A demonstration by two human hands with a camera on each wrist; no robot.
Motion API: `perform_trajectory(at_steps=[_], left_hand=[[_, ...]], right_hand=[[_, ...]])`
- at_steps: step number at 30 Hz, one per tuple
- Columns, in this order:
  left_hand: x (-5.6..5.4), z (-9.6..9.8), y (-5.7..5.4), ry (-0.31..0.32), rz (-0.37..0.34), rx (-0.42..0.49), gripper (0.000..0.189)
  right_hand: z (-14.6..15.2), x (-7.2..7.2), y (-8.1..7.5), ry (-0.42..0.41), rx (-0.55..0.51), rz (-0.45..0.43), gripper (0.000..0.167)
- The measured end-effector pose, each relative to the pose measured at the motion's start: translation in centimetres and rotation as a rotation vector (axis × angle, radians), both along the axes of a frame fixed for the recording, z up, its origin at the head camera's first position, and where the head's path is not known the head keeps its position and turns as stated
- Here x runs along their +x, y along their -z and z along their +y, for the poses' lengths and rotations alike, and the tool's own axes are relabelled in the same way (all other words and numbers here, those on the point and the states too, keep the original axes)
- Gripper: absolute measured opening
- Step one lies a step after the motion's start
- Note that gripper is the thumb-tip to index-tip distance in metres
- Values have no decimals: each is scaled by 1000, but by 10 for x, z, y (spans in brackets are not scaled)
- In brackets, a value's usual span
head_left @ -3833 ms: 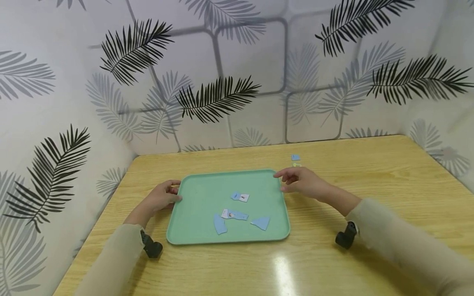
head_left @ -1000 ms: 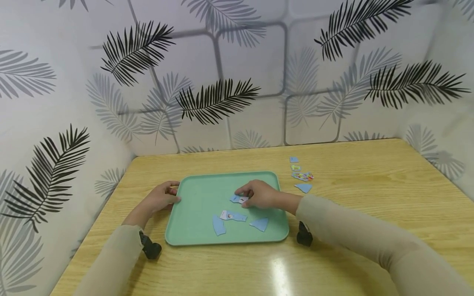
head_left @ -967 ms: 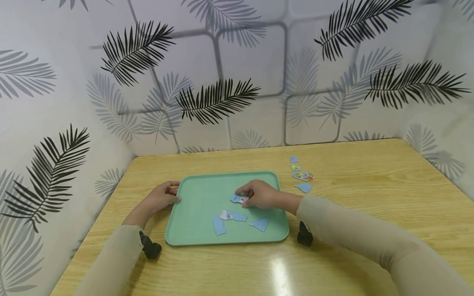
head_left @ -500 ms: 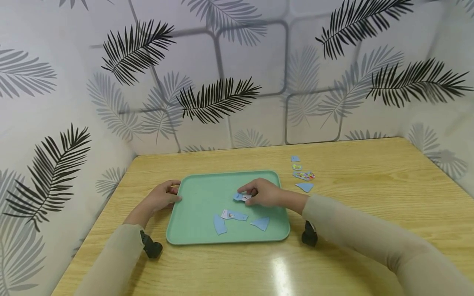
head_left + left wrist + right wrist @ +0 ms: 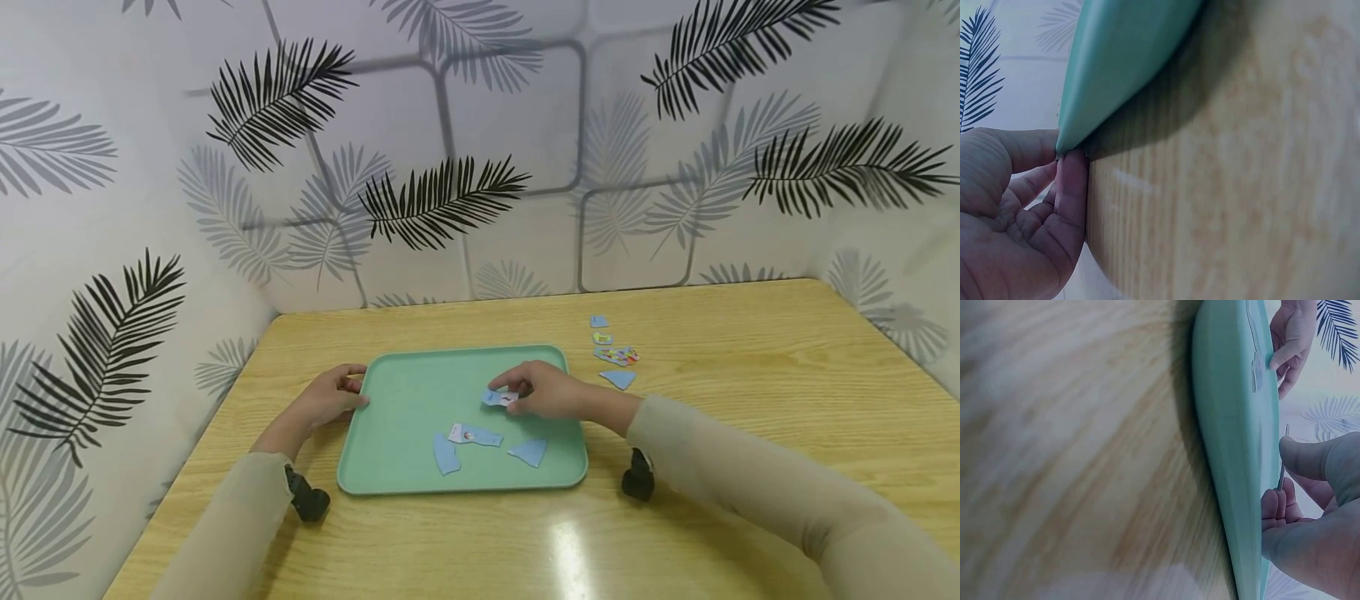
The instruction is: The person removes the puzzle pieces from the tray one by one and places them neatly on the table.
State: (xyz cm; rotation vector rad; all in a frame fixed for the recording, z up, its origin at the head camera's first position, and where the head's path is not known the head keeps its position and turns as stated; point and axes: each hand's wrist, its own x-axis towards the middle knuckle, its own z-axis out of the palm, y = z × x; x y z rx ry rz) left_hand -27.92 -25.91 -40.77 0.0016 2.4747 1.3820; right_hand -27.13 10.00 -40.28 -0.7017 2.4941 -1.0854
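A pale green tray lies on the wooden table. My left hand pinches its left rim, and the left wrist view shows the thumb over the edge with the fingers beneath. Above the tray's right half, my right hand holds a blue-and-white puzzle piece between thumb and fingertips. The right wrist view shows this piece edge-on, raised off the tray floor. Nearer the front of the tray lie a curved blue piece, a long piece with a small picture and a triangular blue piece.
Right of the tray, a column of pieces runs on the table: a small blue one, a yellow-green one, a colourful one and a blue triangle. A leaf-patterned wall covering stands behind.
Several pieces appeared right of the tray since the oldest frame. My right hand came over the tray, took the blue-and-white piece, and has lifted it slightly rightward. My left hand stays put.
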Motion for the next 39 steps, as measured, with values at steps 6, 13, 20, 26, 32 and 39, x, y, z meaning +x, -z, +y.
perform_trajectory(at_steps=[6,13,20,26,32,39], left_hand=[[0,0,-1,-2,-3,-12,57],[-1,0,1,-4,-3,-15,57],[0,0,1,7,20,-36,56],[0,1,0,8,18,-41,57],[0,1,-1,9,12,-36,58],[0,0,0,6,7,-26,58]], right_hand=[[7,1,0,15,-20,-6,37],[19,4,-7,41,-61,-22,36],[36,10,-11,36,-93,0,37],[53,12,-9,53,-142,-20,37],[66,16,-10,55,-147,-16,37],[78,19,-10,69,-168,2,37]])
